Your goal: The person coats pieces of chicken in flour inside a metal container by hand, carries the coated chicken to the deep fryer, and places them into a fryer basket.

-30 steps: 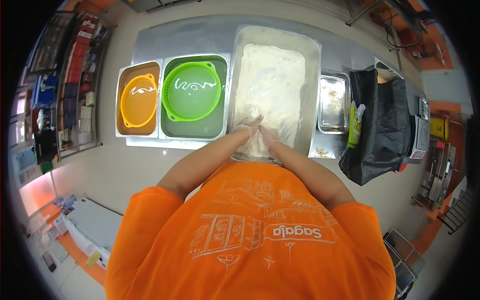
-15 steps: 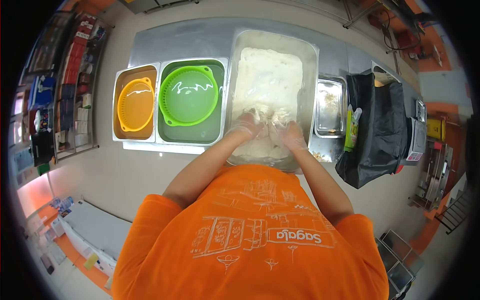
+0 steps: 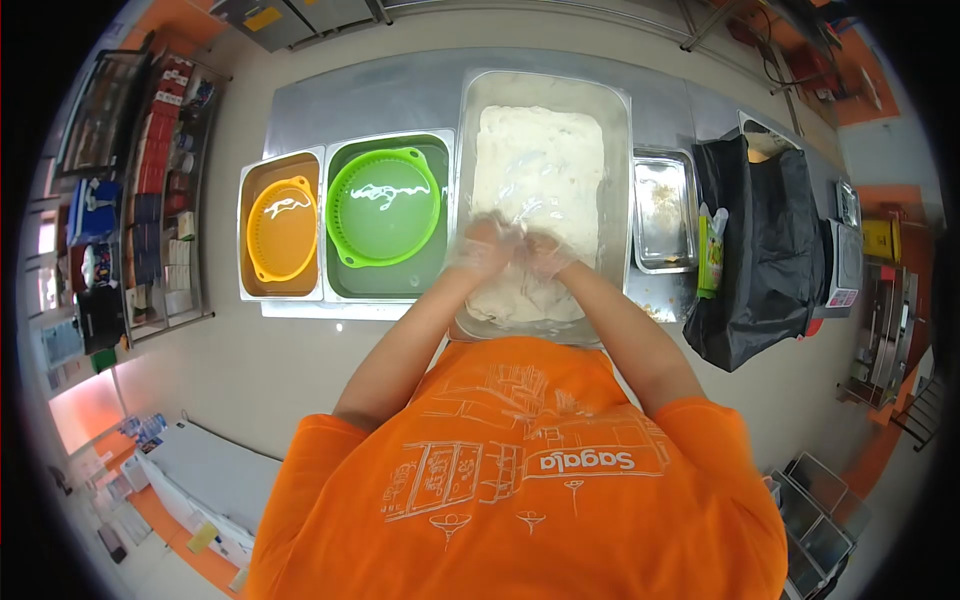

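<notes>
A wide mass of pale, wet dough [image 3: 540, 165] fills much of a deep, translucent rectangular tub [image 3: 615, 150]. My left hand [image 3: 487, 250], in a clear plastic glove, is over the near half of the dough, its fingers smeared by motion. Close beside it, my right hand [image 3: 546, 256], gloved the same way, has its fingers bent inward at the dough; its fingertips are partly hidden. Between and below the hands, the dough surface looks uneven and folded, while its far part lies smooth and shiny.
Left of the tub, a green strainer basket [image 3: 385, 207] and an orange one [image 3: 282, 228] sit in metal pans of liquid. To the right are a shallow metal tray [image 3: 664, 210], a green packet [image 3: 710, 252] and a black bag [image 3: 770, 250] on the steel table [image 3: 350, 95].
Both hands have drawn closer together and sit slightly higher over the dough. The whole view has shifted a little as the head moved.
</notes>
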A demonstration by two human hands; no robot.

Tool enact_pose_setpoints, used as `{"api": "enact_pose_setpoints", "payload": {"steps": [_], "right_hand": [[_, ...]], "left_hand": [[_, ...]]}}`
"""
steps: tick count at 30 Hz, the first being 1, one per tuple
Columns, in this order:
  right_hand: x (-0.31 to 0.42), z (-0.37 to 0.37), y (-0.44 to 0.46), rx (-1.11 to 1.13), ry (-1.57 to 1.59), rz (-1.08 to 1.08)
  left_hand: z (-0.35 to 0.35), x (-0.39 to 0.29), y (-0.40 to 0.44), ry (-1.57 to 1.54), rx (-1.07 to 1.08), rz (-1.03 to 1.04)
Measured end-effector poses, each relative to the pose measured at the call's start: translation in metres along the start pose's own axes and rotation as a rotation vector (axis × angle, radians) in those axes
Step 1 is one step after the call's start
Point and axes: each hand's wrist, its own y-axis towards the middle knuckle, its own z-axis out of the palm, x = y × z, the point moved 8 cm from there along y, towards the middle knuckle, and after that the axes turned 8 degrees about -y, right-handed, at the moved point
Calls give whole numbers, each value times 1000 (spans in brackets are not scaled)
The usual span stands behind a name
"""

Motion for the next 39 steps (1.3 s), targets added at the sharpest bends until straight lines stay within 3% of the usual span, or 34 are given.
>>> {"api": "enact_pose_setpoints", "payload": {"steps": [1,3,4,6,7,9,12,13,15,17,19,21,22,25,28,30,34,37,39], "right_hand": [[20,1,-13,84,85,69],[52,-19,-36,89,-34,78],[40,-20,-34,151,147,128],[13,-30,-28,278,507,225],[3,-40,-30,252,161,222],[-6,-56,-34,186,-517,195],[-32,-18,-56,355,-430,372],[-35,-4,-62,314,-368,315],[-39,21,-81,231,-244,202],[-10,8,-104,98,364,512],[5,21,-109,2,726,826],[0,42,-109,-43,818,1150],[-10,56,-98,-111,876,1140],[-28,78,-82,-228,965,1145],[-10,49,-85,-219,883,1224],[20,16,-100,-292,766,1345],[-3,0,-85,-202,619,1124],[0,-52,-90,-234,338,944],[12,-93,-97,-244,69,885]], "left_hand": [[-4,9,12,-97,-164,75],[1,9,29,35,-123,24],[4,7,35,96,-107,0],[28,10,42,213,162,-118],[39,14,40,271,298,-179],[57,24,34,345,373,-159],[87,38,26,452,506,-25],[94,40,22,485,554,38],[83,40,8,406,559,-102],[79,43,2,356,571,-172],[88,57,3,366,579,-165],[119,93,22,435,542,-131],[138,118,34,490,514,-112],[140,144,48,201,153,-234],[106,116,18,-155,-23,-599],[88,86,0,-148,15,-560],[105,95,2,-313,79,-613],[122,100,44,80,131,-230],[80,76,36,55,-65,-207]]}}
